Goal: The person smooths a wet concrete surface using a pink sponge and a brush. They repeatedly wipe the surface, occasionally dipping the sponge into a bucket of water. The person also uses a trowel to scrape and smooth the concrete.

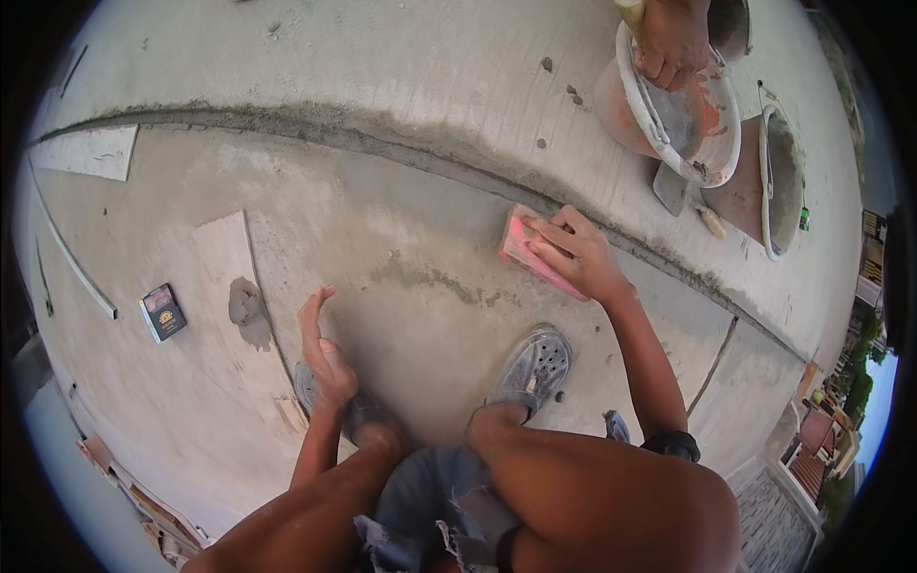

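My right hand [580,256] is closed on a pink rectangular hand float [521,244], worn pale in places. The float lies on the grey concrete surface, close below the groove at the foot of the raised slab. Above my left shoe, my left hand [328,353] is held up with its fingers stretched out and nothing in it. Damp streaks of mortar [439,282] mark the concrete between my hands. To the left of my left hand, a lump of wet mortar [250,310] sits on a pale board [229,258].
Another person's hand [673,48] reaches into a white, orange-stained bucket [630,105] at upper right. Beside it are a second bucket [767,181] and a trowel [671,189]. A small dark box [162,313] and a long thin strip [72,253] lie at left.
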A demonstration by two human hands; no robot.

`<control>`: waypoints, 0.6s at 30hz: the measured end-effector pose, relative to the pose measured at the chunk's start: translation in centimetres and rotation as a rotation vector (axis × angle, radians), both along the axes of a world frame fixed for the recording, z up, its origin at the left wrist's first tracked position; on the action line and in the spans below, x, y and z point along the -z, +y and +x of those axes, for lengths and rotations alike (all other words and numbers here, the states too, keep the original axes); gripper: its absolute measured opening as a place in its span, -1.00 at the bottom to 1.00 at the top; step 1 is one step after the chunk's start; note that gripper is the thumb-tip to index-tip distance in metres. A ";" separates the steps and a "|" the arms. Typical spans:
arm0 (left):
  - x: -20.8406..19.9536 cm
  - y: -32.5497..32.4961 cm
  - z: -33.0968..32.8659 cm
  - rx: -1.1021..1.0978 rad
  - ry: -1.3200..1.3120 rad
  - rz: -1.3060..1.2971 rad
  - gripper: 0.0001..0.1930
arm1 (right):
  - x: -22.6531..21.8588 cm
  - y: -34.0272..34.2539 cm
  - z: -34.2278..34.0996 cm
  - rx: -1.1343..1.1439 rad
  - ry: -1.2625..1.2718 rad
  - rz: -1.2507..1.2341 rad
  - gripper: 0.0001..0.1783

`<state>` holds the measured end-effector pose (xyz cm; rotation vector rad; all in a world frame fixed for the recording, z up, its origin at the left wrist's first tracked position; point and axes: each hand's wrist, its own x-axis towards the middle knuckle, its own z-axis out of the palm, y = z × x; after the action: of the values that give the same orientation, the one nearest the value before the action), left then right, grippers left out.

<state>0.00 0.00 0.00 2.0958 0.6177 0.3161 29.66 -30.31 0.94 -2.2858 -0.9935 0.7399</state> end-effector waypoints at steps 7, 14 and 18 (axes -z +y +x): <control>-0.6 1.5 -0.8 -0.019 -0.005 0.044 -0.21 | -1.3 3.9 -5.1 -0.155 0.141 0.047 -0.59; 0.6 0.2 0.4 -0.001 -0.039 0.002 -0.24 | -1.0 3.2 -5.3 -0.043 0.151 -0.011 -0.61; 0.5 0.6 -0.7 -0.045 -0.062 0.013 -0.25 | -6.0 3.9 -6.2 -0.008 0.419 0.101 -0.63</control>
<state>-0.74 0.57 -0.52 2.0783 0.6281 0.4106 23.44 -26.44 6.96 -1.9302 -0.8196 1.0900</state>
